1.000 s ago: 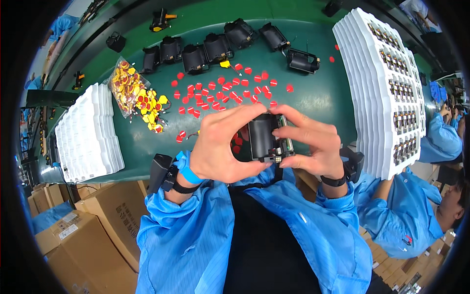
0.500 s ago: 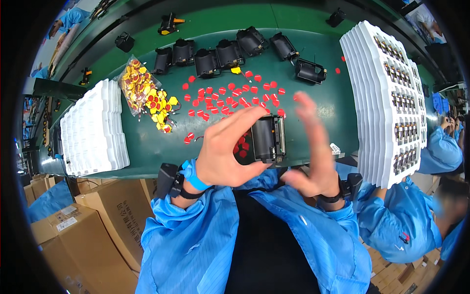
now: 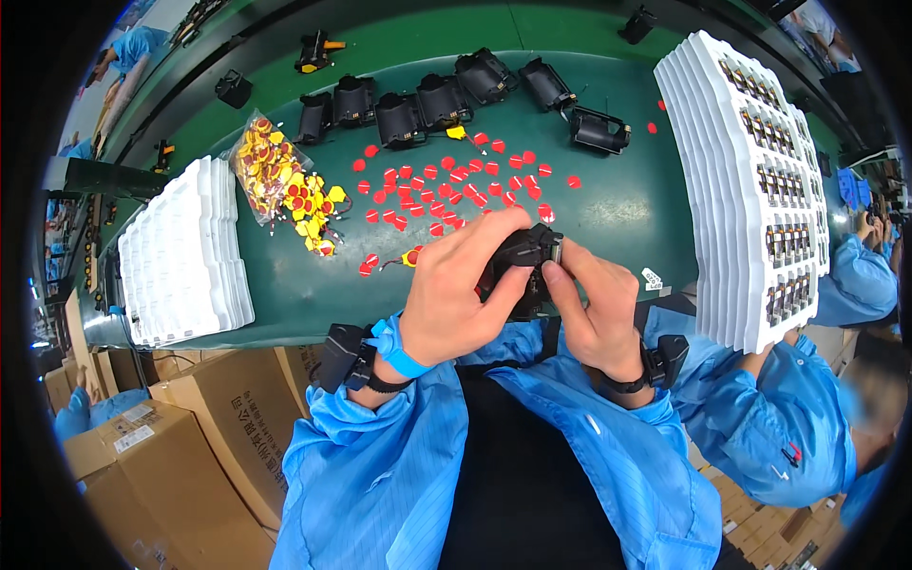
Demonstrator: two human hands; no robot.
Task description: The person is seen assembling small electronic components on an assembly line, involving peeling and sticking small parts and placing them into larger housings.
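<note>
We have the left hand [image 3: 461, 285] clamped on the black housing [image 3: 527, 249], thumb on the near side, fingers wrapped over the far side. The right hand [image 3: 603, 309] touches the housing's right edge, thumb and forefinger bent and close together; we cannot tell whether they pinch a part. The housing sits between our hands, just right of the left palm, raised above the green surface [image 3: 617, 218]; our fingers hide its long axis. Beyond lie red discs [image 3: 389, 177], then more housings [image 3: 399, 119]; trays [image 3: 180, 256] stand left.
</note>
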